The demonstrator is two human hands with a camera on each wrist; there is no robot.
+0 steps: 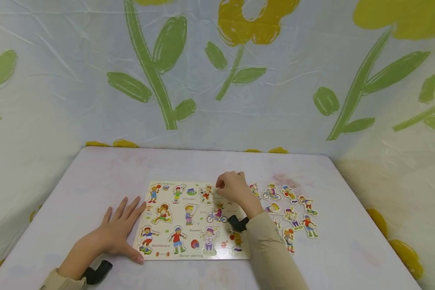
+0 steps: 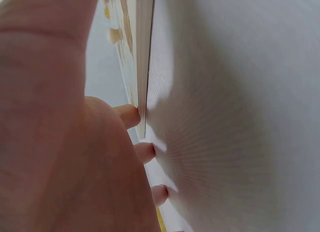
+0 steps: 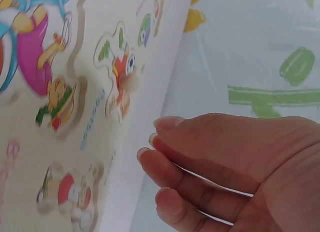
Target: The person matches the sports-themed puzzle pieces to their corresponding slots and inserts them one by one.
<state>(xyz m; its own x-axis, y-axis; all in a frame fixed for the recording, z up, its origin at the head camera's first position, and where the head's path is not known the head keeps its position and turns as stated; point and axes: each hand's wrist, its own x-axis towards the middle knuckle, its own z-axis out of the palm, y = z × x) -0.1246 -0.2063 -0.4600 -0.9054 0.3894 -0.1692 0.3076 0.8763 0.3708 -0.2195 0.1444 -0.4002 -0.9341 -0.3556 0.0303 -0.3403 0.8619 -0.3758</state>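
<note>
A pale puzzle board (image 1: 177, 219) with printed sports figures lies flat on the table. My left hand (image 1: 117, 230) rests at its left side, fingers spread, thumb by the lower left corner. Fingertips touch the board edge (image 2: 143, 57) in the left wrist view. My right hand (image 1: 236, 189) hovers over the board's upper right part. Its fingers are loosely bent, and nothing shows between thumb and fingers (image 3: 171, 204) in the right wrist view. Closest to it is the footballer piece (image 3: 120, 75), lying in its outline with a small knob. The board's top right corner is hidden behind the right hand.
Several loose figure pieces lie right of the board, among them a cyclist (image 1: 272, 192), a skateboarder (image 1: 307, 204) and a roller skater (image 1: 309, 226); the right forearm partly covers others. Flower-printed cloth (image 1: 275, 100) stands behind the table (image 1: 348, 249).
</note>
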